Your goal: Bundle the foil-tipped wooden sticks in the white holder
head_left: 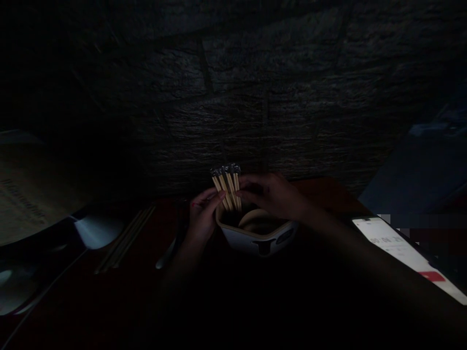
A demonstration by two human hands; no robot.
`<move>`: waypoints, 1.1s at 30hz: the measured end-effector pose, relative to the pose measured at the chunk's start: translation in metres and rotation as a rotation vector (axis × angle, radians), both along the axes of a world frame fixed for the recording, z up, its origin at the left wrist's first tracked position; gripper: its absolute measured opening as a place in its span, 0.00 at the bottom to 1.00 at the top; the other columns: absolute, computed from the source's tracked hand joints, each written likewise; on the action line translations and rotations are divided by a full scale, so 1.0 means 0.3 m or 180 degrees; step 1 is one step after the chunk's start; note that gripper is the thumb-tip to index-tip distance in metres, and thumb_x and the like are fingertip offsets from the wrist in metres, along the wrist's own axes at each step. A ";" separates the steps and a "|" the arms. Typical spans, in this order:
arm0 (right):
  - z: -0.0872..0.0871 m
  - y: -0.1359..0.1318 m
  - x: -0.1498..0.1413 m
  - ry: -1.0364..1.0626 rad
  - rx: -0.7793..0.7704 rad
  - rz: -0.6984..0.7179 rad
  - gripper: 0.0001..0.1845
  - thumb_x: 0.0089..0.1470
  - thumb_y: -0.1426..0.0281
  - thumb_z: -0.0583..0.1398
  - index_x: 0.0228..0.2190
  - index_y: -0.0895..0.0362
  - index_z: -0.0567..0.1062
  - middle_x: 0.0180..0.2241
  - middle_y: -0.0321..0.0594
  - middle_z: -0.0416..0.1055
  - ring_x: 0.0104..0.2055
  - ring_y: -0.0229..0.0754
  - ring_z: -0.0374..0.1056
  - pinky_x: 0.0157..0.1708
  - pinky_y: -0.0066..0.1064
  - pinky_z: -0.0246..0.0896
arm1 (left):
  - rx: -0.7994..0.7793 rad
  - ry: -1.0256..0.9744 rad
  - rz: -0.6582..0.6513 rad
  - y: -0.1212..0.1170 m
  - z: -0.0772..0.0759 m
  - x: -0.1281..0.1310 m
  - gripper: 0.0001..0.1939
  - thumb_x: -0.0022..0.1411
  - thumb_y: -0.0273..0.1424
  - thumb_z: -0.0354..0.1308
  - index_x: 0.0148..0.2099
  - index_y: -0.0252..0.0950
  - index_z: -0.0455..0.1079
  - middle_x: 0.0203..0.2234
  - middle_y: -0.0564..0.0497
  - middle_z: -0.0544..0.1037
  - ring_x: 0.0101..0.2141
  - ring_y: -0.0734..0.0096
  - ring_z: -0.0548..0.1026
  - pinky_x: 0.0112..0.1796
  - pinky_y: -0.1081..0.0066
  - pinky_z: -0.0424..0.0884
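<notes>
Fingers of the left hand [204,211] and right hand [272,194] grip a bunch of wrapped sticks [229,187], too dim to count, over one pale container [239,238] on a reddish surface [317,186]. Beyond the fingers rises a dark stone-patterned wall [237,107]; to their right glows one phone [394,253], partly hidden by a forearm [339,233], the near surface lost in blackness.

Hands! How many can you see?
2. The left hand is at the left side of the sticks, above the box; the right hand is at their right side. It's dark, so others could be hidden.
</notes>
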State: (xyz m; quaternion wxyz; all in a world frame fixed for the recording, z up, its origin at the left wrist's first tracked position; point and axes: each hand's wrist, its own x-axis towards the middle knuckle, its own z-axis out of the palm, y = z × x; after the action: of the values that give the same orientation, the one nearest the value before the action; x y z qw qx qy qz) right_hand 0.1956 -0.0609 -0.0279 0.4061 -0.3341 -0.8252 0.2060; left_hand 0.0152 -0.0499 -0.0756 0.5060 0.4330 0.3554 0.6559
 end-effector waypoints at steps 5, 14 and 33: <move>-0.005 0.007 0.001 -0.0089 0.0050 -0.0018 0.12 0.58 0.69 0.60 0.44 0.52 0.78 0.41 0.37 0.79 0.42 0.39 0.75 0.43 0.28 0.64 | 0.0027 0.0160 -0.0037 0.002 -0.014 -0.003 0.09 0.45 0.32 0.71 0.32 0.38 0.80 0.29 0.52 0.83 0.29 0.71 0.78 0.37 0.71 0.72; 0.008 -0.009 -0.005 -0.0362 0.0016 -0.0414 0.08 0.56 0.68 0.60 0.34 0.58 0.78 0.31 0.38 0.78 0.32 0.38 0.72 0.34 0.28 0.60 | -0.0171 0.0507 -0.0316 0.001 -0.009 -0.020 0.11 0.47 0.35 0.71 0.33 0.36 0.80 0.29 0.50 0.83 0.29 0.69 0.78 0.36 0.70 0.72; 0.002 -0.005 -0.002 -0.0162 -0.0015 -0.0334 0.09 0.57 0.69 0.58 0.36 0.56 0.78 0.35 0.37 0.78 0.36 0.39 0.73 0.38 0.29 0.63 | -0.0078 0.0360 -0.0386 0.004 -0.012 -0.016 0.10 0.46 0.33 0.72 0.34 0.37 0.80 0.30 0.53 0.82 0.30 0.72 0.78 0.36 0.73 0.72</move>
State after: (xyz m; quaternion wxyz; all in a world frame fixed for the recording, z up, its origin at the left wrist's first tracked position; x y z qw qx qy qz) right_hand 0.1950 -0.0624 -0.0274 0.3944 -0.3830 -0.8162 0.1778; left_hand 0.0103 -0.0488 -0.0792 0.5292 0.4839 0.3645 0.5941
